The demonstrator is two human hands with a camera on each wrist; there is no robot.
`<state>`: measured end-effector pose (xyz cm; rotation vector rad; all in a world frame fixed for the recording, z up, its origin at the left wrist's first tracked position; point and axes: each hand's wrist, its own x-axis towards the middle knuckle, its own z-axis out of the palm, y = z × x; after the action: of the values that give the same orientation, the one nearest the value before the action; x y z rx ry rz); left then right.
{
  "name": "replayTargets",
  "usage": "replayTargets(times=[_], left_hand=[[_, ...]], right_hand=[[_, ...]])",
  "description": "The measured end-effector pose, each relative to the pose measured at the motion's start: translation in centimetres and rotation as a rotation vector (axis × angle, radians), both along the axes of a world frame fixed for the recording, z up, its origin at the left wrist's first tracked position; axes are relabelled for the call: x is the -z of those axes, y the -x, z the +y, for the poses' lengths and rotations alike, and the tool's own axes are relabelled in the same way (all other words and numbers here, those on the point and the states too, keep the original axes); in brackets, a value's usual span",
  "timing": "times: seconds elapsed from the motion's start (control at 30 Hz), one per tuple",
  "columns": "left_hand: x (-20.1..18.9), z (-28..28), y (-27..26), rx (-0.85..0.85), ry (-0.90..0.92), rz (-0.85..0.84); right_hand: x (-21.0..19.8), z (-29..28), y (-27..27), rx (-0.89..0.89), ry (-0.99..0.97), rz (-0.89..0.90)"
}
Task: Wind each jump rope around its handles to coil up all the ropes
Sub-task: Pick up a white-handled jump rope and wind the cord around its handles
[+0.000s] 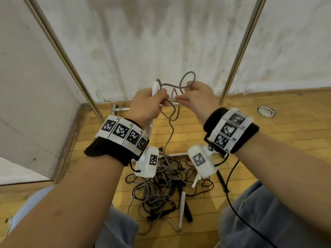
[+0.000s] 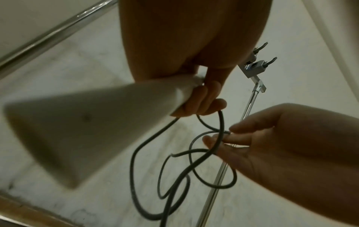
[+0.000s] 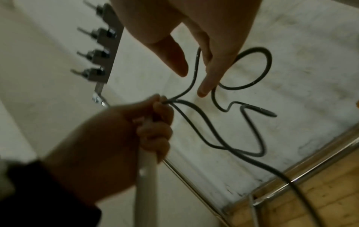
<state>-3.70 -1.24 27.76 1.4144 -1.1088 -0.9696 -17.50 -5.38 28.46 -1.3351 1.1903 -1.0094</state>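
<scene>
My left hand (image 1: pixel 158 102) (image 2: pixel 202 99) (image 3: pixel 153 122) grips the white handle (image 1: pixel 154 88) (image 2: pixel 93 126) (image 3: pixel 145 184) of a jump rope, held up at chest height. Its grey rope (image 1: pixel 171 122) (image 2: pixel 136 155) (image 3: pixel 213 138) leaves the handle top, curls in loose loops between both hands and hangs down to the floor. My right hand (image 1: pixel 186 97) (image 2: pixel 223 138) (image 3: pixel 196 72) is just right of the left one, fingers nearly straight, with a loop of this rope pinched between them. On the floor below lies a tangled pile of ropes (image 1: pixel 161 185), grey and dark red.
In the pile lie another white handle (image 1: pixel 182 210) and black handles (image 1: pixel 188 214). Two slanted metal poles (image 1: pixel 68 58) (image 1: pixel 240 51) frame a stained white sheet ahead. A round floor socket (image 1: pixel 266 111) sits right on the wooden floor. My knees (image 1: pixel 268 212) flank the pile.
</scene>
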Motion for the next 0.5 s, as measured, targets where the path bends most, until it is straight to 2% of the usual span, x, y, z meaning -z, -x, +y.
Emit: replayTargets(times=[0.1, 0.2, 0.33, 0.5], left_hand=[[-0.4, -0.4, -0.9, -0.044, -0.015, -0.002], [-1.0, -0.7, -1.7, -0.060, -0.029, 0.081], [-1.5, -1.1, -2.2, -0.058, -0.046, 0.232], [-2.0, -1.8, -3.9, -0.270, 0.019, 0.301]], right_hand=[[1.6, 0.5, -0.5, -0.093, 0.000, -0.005], [2.4, 0.6, -0.9, -0.295, -0.063, -0.022], [2.9, 1.1, -1.3, -0.487, 0.061, 0.285], [4.1, 1.4, -1.3, -0.733, 0.023, 0.765]])
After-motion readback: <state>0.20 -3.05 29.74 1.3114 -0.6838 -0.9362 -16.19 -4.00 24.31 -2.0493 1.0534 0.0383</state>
